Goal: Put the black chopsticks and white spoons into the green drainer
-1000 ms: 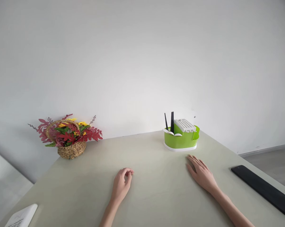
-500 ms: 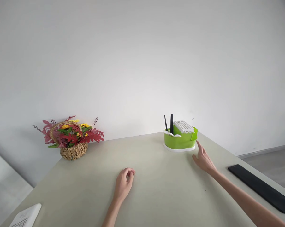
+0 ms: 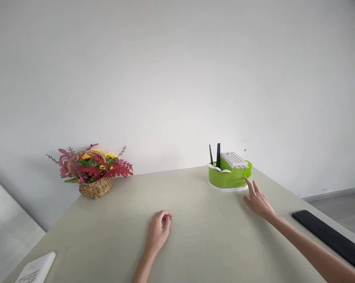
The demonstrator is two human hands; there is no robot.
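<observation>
Green utensil holder (image 3: 227, 181) stands far right on the table (image 3: 201, 247) in the head view, likely light, stiff plastic, best gripped by its low sides. Right hand (image 3: 258, 202), empty and spread, is at the holder's near right edge, contact unclear; left hand (image 3: 159, 232) curls loosely near centre, how tightly closed unclear.

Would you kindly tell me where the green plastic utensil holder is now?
In the head view, the green plastic utensil holder stands right of centre, near the far edge of the pale table, beyond the right hand.
</observation>
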